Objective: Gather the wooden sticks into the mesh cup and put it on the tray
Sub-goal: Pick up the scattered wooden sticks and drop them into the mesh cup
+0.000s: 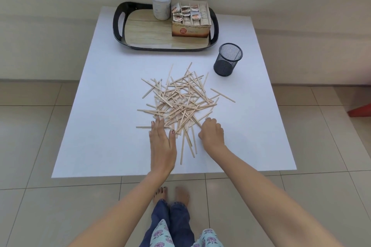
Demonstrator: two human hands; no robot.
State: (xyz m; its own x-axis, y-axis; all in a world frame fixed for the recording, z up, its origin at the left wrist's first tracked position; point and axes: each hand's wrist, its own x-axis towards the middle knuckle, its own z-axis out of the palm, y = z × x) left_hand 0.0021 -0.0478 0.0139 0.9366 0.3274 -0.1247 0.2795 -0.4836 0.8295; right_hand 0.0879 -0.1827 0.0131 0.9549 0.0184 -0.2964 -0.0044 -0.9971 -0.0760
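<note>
A loose pile of thin wooden sticks (pixel 180 100) lies spread over the middle of a white table (pixel 112 90). An upright black mesh cup (pixel 228 59), with nothing inside, stands to the pile's far right. Beyond it sits a black tray (pixel 148 32) with a wood-look floor. My left hand (pixel 162 138) lies flat with its fingers together, fingertips touching the near left edge of the pile. My right hand (pixel 211 133) rests at the near right edge with fingers curled down onto the sticks; whether it grips any is hidden.
On the tray's far right stand a white lidded jar (pixel 160 5) and an open cardboard box of sachets (pixel 190 19); its left half is bare. The table is on a tiled floor. A red object (pixel 361 111) shows at the right edge.
</note>
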